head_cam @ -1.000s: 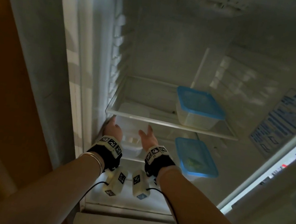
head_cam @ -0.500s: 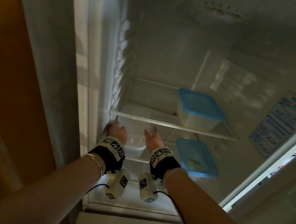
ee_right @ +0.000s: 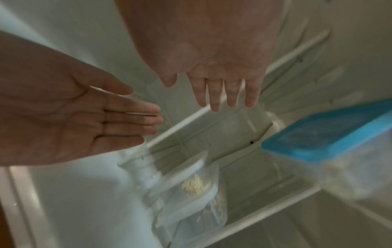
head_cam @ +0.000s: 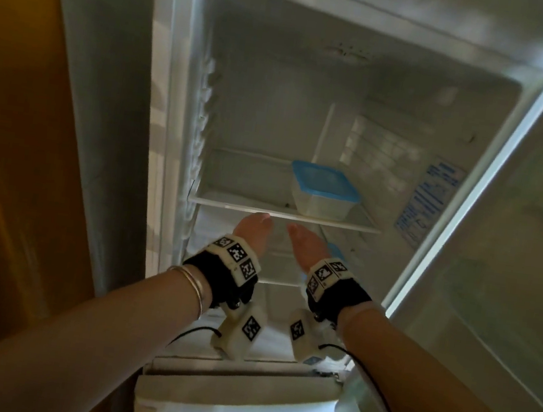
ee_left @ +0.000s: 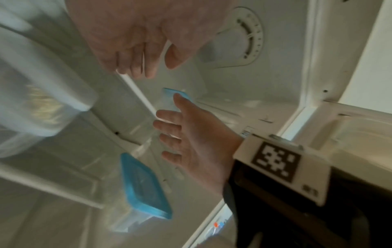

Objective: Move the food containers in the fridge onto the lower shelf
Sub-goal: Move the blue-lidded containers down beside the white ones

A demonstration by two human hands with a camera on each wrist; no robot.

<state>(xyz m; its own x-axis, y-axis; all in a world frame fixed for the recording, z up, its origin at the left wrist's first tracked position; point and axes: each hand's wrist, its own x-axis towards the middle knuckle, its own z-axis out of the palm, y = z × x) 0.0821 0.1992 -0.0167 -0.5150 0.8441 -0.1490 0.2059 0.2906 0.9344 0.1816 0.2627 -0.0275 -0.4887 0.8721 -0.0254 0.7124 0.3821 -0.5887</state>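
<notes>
My left hand (head_cam: 252, 232) and right hand (head_cam: 304, 246) are both inside the fridge, just under the front edge of the upper shelf (head_cam: 282, 215). Their fingers are straight and hold nothing. A clear container with a blue lid (head_cam: 323, 192) stands on the upper shelf at the right. On the lower shelf (head_cam: 280, 283) a white-lidded container (ee_right: 191, 184) with pale food sits at the left, below my left hand (ee_right: 84, 117). A second blue-lidded container (ee_left: 146, 189) sits on the lower shelf at the right, beside my right hand (ee_left: 191, 139).
The fridge door (head_cam: 496, 270) stands open on the right. A brown wall (head_cam: 8, 171) runs along the left. The left fridge wall has ribbed shelf slots (head_cam: 201, 127). A thermostat dial (ee_left: 244, 38) is set in the fridge ceiling. The left half of the upper shelf is bare.
Both hands were on either side of the white-lidded container on the lower shelf. They have risen away from it toward the upper shelf's edge, open and apart from it.
</notes>
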